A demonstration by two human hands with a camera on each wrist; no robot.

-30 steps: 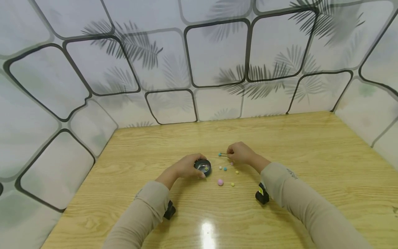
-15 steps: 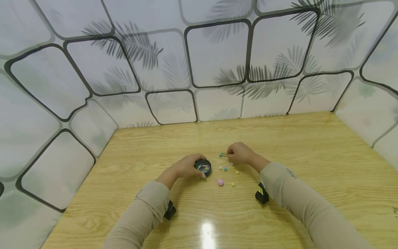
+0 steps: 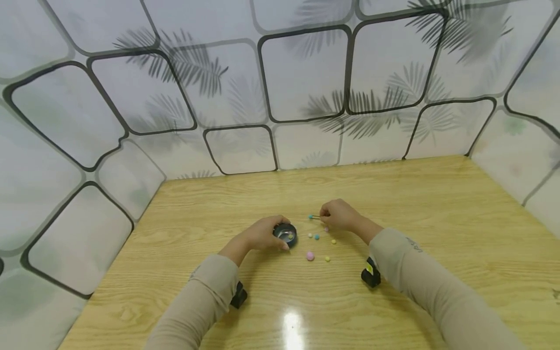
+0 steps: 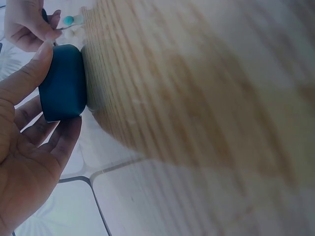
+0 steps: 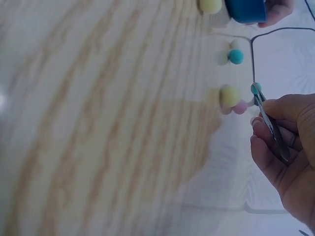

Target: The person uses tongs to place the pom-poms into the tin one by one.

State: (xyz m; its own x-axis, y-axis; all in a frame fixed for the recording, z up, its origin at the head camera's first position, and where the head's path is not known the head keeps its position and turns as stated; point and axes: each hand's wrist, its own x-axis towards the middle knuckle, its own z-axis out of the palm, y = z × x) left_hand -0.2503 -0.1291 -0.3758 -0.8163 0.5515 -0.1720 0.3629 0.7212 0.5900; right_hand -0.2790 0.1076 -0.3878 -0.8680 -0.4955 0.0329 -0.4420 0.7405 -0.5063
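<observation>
My left hand grips a small dark round bowl by its sides, thumb on one side and fingers on the other. Inside the bowl lies a yellow-green bead. Across from it, my right hand pinches metal tweezers between thumb and fingers. A teal bead sits at the tweezer tips, which point toward the bowl's side. Whether that bead is lifted off the table cannot be told. Below the tweezers lies a small pink bead, near a yellow one.
On the wooden table between the hands are a white bead, a blue bead and a larger pink ball. Yellow beads lie nearer me. A patterned wall covering rises behind the table.
My right wrist has shifted very slightly to the right, and the tweezer tips have moved a little with the teal bead. The left hand and bowl stay in place.
</observation>
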